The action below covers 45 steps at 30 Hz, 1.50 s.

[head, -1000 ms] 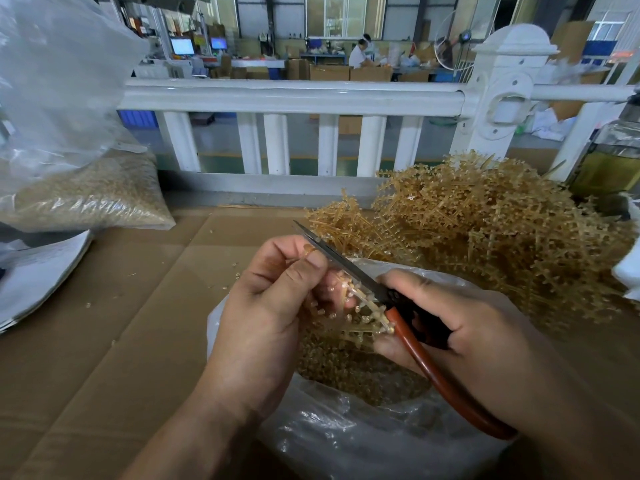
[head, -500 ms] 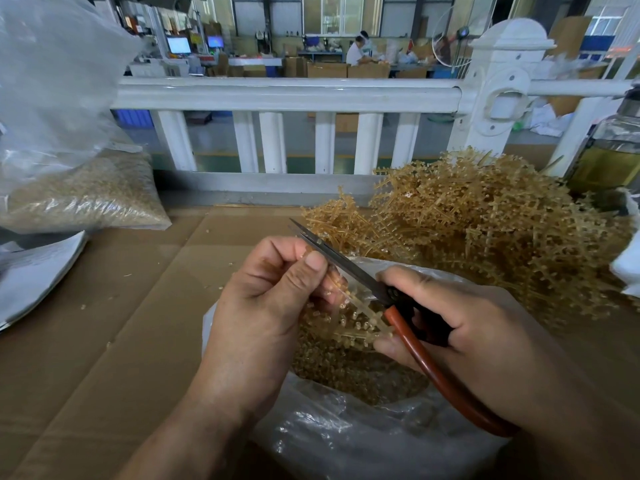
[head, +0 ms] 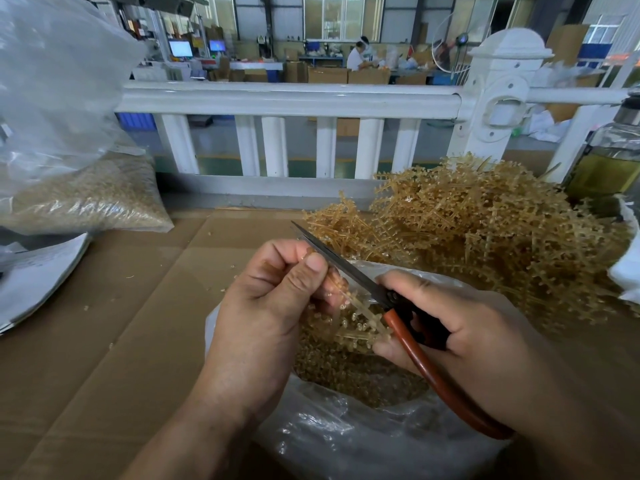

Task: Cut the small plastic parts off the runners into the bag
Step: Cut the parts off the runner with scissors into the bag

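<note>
Left hand: the left hand is raised over the open bag; its grip, thumb against curled fingers, is pinched on the upper end of a thin, translucent tan plastic runner studded with small parts.
Right hand: the right hand has its grip wrapped round the handle of dark-bladed steel scissors with a red-brown looped handle; one finger lies along the top near the pivot.
Scissors: the blades look closed together, pointing up and away, and cross just beside the left thumb.
Runner: it slants down from the left grip to the right fingers, directly above the bag's mouth.
Open bag: a crumpled clear plastic bag sits on the counter nearest the person, under both hands; inside is a heap of small tan cut parts.
Runner pile: a large tangled heap of tan runners lies behind the bag, to the right.
Second bag: a large clear plastic sack at far left, its lower part packed with tan pieces.
Counter: a counter covered in brown cardboard, with a few loose bits scattered on it.
Edges: white paper sheets at left; a glass bottle of yellowish liquid at far right; a white railing behind.
</note>
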Tool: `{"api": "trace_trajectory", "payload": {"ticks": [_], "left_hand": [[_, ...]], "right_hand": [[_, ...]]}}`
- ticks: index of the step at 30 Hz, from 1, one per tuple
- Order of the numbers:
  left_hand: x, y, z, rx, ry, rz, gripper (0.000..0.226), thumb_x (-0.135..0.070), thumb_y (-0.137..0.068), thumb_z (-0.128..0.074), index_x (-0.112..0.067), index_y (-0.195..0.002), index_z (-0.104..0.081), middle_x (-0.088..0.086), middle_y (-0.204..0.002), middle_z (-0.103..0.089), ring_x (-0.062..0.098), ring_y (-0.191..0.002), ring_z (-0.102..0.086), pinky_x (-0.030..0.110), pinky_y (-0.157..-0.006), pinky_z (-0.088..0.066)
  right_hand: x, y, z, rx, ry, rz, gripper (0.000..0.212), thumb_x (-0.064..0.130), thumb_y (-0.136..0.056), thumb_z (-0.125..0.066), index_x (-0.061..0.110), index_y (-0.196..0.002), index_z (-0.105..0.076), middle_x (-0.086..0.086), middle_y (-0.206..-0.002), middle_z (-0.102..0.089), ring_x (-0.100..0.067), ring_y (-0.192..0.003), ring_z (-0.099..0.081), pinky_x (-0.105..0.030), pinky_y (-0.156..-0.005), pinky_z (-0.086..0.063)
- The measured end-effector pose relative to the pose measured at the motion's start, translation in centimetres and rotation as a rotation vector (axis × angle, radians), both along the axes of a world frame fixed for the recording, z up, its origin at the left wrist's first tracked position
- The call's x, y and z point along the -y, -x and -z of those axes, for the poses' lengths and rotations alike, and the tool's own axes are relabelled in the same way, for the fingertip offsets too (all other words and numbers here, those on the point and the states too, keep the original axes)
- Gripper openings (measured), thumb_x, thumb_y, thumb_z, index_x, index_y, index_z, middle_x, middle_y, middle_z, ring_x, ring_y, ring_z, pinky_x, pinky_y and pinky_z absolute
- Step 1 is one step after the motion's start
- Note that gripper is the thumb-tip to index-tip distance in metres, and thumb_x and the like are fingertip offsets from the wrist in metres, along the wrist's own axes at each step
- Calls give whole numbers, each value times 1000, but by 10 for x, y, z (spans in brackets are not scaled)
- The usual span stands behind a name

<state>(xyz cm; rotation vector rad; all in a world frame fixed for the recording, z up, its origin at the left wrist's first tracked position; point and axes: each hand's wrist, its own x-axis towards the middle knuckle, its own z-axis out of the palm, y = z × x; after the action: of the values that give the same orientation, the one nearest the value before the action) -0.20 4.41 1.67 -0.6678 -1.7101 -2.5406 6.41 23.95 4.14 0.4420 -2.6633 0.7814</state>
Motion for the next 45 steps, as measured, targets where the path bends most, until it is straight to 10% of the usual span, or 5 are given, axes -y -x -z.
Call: {"api": "trace_trajectory", "payload": {"ticks": [15,24,29,34,45], "left_hand": [[-4,-4,-5,211,-166,4,13,-23,-90,-61,-12,-94,-66,8,-68,-67,14,-54,-62,21,-49,-51],[-4,-6,-5,220,-83,54,38,-39,-93,-62,-6,-113,-65,20,-104,-76,34,-83,-73,59,-82,-58],[-7,-4,-5,205,-105,103,49,-44,-93,-58,-5,-124,-58,21,-109,-75,34,-85,-76,49,-70,-61],[-7,0,-5,254,-52,144,69,-63,-77,-63,-11,-122,-62,20,-101,-77,31,-81,-77,42,-61,-62],[2,-2,-4,235,14,209,23,-29,-72,-78,-15,-90,-76,13,-79,-74,19,-65,-71,28,-56,-56]], "right_hand": [[8,6,9,133,645,-111,56,62,-64,-77,57,-118,-61,14,-106,-74,-9,-99,-72,-42,-89,-56],[12,10,17,101,1071,-196,60,32,-67,-90,34,-122,-67,-6,-94,-70,-28,-87,-73,-37,-73,-58],[16,12,17,162,1019,-178,56,56,-70,-83,41,-122,-66,0,-103,-74,-22,-90,-75,-37,-74,-60],[15,12,19,38,1160,-110,45,7,-74,-74,36,-109,-73,2,-85,-71,-19,-70,-73,-25,-60,-57],[13,17,17,-9,1291,-92,45,6,-71,-74,33,-106,-74,1,-82,-69,-21,-69,-72,-27,-57,-55]]}}
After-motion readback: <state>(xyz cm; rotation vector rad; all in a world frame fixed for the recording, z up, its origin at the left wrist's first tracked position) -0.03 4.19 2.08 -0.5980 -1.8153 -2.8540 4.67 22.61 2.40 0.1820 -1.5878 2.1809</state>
